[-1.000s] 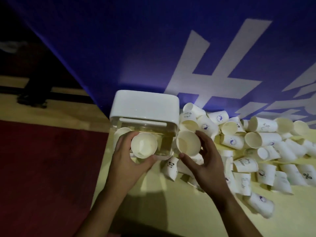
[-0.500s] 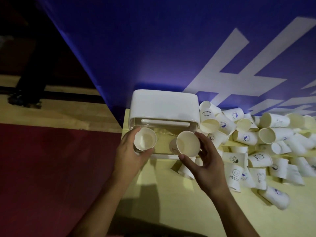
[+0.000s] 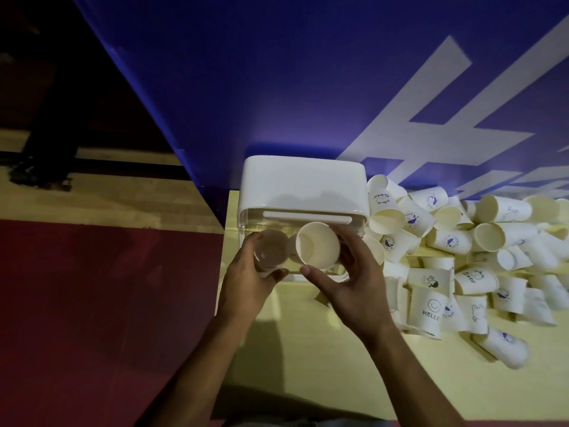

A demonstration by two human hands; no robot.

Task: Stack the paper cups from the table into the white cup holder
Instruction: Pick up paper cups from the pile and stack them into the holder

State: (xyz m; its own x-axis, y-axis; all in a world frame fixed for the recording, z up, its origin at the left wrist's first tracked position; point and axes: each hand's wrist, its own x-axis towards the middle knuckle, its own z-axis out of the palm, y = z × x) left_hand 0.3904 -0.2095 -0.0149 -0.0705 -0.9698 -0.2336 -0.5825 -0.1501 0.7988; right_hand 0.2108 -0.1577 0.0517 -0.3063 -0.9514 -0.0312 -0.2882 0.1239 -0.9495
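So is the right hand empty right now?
No, the right hand grips a paper cup in front of the white cup holder.

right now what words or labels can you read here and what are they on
"Bear": tilted cup beside the white cup holder
"Bear": pile cup further right
"HELLO": smiley cup, last letter partly hidden
Blue round logos on other cups: too small to read
White strokes on the blue wall: cropped, unreadable

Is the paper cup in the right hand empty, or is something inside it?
Empty. The paper cup in the right hand has its mouth toward the camera, and only its bare pale inside shows.
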